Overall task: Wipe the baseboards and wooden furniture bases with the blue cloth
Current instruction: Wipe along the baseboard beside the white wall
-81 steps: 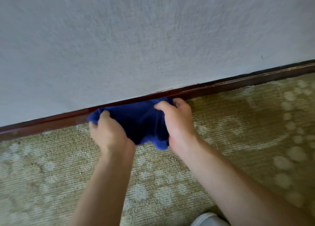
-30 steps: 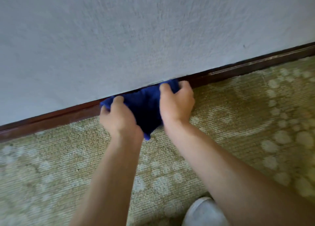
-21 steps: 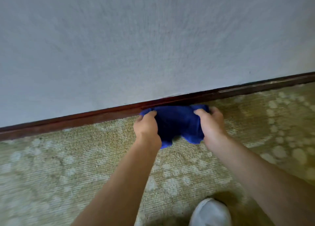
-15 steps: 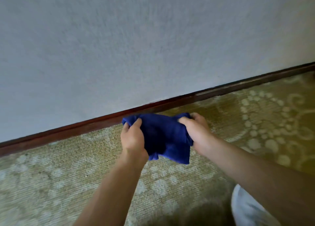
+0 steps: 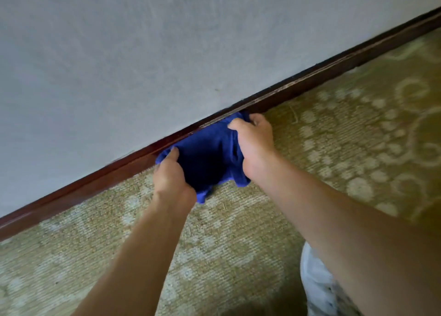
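A dark blue cloth (image 5: 210, 153) is bunched against the dark red-brown wooden baseboard (image 5: 310, 77), which runs diagonally from lower left to upper right under a pale grey wall. My left hand (image 5: 170, 176) grips the cloth's left end, fingers curled into the fabric. My right hand (image 5: 254, 141) grips the right end, with its fingertips beside the baseboard. The cloth's top edge touches the baseboard's face; its lower folds hang onto the carpet. The baseboard behind the cloth is hidden.
Olive-and-cream patterned carpet (image 5: 358, 137) covers the floor in front of the wall. A pale clothed knee (image 5: 319, 284) shows at the bottom right, under my right forearm. The grey wall (image 5: 167, 41) fills the upper half of the view.
The cloth was lifted just off the baseboard half a second ago; both hands have pressed it back against the baseboard, farther right along the wall than 2.7 s ago.
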Demonstrator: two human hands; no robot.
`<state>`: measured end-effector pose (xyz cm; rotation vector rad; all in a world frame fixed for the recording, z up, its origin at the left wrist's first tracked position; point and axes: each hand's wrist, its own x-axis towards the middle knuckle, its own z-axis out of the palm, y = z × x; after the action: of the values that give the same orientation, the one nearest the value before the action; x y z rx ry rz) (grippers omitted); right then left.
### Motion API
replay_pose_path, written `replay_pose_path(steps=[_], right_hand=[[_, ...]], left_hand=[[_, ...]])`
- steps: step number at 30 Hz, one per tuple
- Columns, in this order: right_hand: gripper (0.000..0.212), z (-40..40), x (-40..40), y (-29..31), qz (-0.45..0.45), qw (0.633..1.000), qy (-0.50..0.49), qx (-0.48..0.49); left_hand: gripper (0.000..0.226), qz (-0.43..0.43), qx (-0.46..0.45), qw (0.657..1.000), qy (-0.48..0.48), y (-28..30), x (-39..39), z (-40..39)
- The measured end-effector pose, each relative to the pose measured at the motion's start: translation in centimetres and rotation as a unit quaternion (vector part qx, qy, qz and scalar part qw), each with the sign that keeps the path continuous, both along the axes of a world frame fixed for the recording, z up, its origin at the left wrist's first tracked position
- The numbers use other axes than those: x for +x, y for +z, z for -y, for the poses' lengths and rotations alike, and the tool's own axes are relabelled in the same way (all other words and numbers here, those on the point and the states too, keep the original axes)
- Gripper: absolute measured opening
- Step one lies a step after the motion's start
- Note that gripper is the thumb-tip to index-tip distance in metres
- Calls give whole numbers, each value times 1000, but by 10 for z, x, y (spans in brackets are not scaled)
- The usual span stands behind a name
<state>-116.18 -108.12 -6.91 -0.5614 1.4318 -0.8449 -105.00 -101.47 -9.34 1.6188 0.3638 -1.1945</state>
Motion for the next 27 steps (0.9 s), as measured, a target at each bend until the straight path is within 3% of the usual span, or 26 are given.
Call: replay_pose_path(steps=[3, 5, 7, 10, 13, 17, 21, 24, 27], right_hand=[[19, 21, -28, 0, -42, 996, -63, -43], [12, 25, -32, -3, -56, 994, -72, -60], [17, 17, -24, -9, -66, 996, -33, -52], [29, 7, -21, -14, -76, 995, 43, -39], [26, 17, -38, -14, -95, 992, 41, -72], [26, 38, -60, -3, -201, 966, -33, -158], [16, 32, -45, 2, -245, 945, -33, -213], [7, 8, -23, 4, -273, 931, 42, -238], [27, -19, 8, 9, -245, 913, 191, -264]], left_hand=[[49, 24, 0, 1000, -2, -7, -28, 24], [38, 25, 11, 999, 28, -6, -36, 30], [29, 11, 17, 999, 47, 0, -41, 27], [42, -48, 5, 997, 56, -1, -46, 25], [44, -52, -22, 997, 53, -3, -56, 27], [37, -57, -37, 998, 14, -7, -74, 47], [54, -21, -24, 998, 57, -12, -76, 47], [59, 21, -33, 991, 130, -16, -61, 24], [43, 13, -47, 979, 197, -13, -49, -3]])
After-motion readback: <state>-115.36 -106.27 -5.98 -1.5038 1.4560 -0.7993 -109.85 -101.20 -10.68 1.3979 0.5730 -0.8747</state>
